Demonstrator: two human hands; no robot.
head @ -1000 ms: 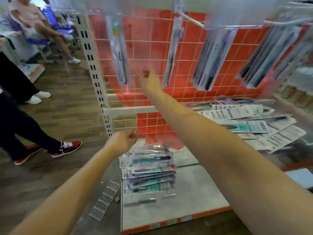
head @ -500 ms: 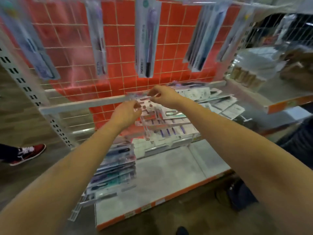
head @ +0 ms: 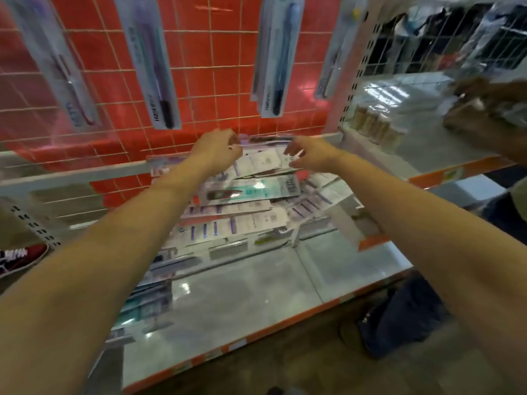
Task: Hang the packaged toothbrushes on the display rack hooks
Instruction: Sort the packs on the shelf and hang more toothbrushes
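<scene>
Four packaged toothbrushes (head: 273,55) hung upright in a row on the display rack (head: 199,81), a red panel behind a white wire grid. Each was a long, narrow pack with a dark brush inside. A loose pile of packs (head: 251,195) lay flat on the shelf below, overlapping; the top one looked teal, though blurred.

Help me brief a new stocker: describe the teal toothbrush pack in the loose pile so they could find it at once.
Start at the red wire-grid display rack and drop to the heap of flat toothbrush packs on the shelf below it. Just below both reaching hands lies the teal-backed toothbrush pack, lengthwise; its neighbours are mostly white with purple marks.
</scene>
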